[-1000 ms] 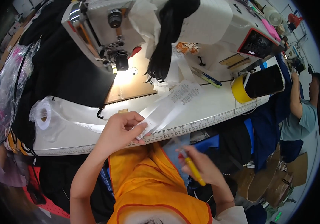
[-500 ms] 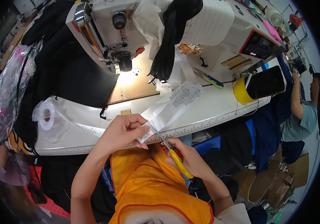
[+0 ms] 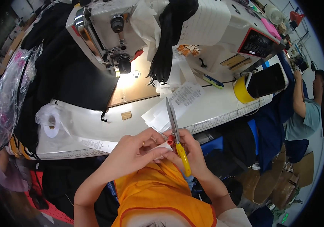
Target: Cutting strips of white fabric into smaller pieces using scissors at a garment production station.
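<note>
My left hand (image 3: 134, 152) is closed, pinching a small white label (image 3: 165, 146) in front of the table edge. My right hand (image 3: 194, 153) grips a pair of scissors (image 3: 174, 123) with yellow and red handles, blades pointing up and away from me. The fingertips of both hands meet around the label, partly hiding it. Beyond the blades, loose printed white labels (image 3: 186, 96) overlap on the table. A printed label strip (image 3: 96, 144) runs from a white roll (image 3: 51, 126) in clear plastic to beside my left hand.
A sewing machine (image 3: 120, 41) with its lamp lit stands ahead, black cords (image 3: 164, 56) draped over it. Black fabric (image 3: 82, 75) lies at the left. To the right are a yellow tape roll (image 3: 241, 90), a phone (image 3: 268, 81) and thread snips (image 3: 211, 80). Another person (image 3: 305, 109) works at far right.
My hands have come together closer to me. The scissors have swung upright, away from the labels. The labels my left hand held now lie on the table, uncovering a small wooden piece.
</note>
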`<state>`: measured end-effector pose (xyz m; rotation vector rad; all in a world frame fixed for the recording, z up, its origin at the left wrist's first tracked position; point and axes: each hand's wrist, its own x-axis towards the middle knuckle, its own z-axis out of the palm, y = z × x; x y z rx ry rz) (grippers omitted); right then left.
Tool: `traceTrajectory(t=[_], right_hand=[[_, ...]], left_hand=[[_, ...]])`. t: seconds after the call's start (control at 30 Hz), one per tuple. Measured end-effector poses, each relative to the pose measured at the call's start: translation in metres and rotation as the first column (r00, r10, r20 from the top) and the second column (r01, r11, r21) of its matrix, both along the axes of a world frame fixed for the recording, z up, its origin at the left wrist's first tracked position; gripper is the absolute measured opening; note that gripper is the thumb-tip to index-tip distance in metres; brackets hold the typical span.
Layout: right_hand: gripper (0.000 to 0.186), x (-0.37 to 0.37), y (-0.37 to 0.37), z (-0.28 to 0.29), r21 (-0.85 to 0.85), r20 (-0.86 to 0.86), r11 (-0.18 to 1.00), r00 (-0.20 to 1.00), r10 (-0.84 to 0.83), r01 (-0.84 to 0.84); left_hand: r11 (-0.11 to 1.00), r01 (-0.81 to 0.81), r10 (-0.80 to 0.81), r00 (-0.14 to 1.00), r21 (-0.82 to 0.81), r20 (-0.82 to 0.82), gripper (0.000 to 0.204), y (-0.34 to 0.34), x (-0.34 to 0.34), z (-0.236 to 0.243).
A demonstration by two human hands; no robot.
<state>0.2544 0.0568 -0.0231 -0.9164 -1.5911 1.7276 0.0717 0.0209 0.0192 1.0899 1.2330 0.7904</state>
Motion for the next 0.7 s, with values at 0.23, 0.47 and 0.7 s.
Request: traceTrajectory(t=[0.23,0.47,0.7], right_hand=[[0.048,0.035,-0.006,-0.018,0.208,0.176,0.952,0.949,-0.262,0.224],[0.046,0.078,-0.032,-0.056,-0.078,0.049,0.978,0.981,-0.189,0.192],[0.047,0.121,-0.069,-0.114,-0.149,0.140,0.879,0.890,-0.434,0.452]], left_hand=[[0.905,-0.181,0.344,0.843,0.384,-0.412,0.022,-0.038,-0.049,0.000],[0.743,-0.199,0.663,0.096,0.639,-0.742,0.033,-0.085,-0.138,-0.029],[0.862,-0.083,0.505,0.063,0.500,-0.861,0.042,-0.095,-0.159,-0.025]])
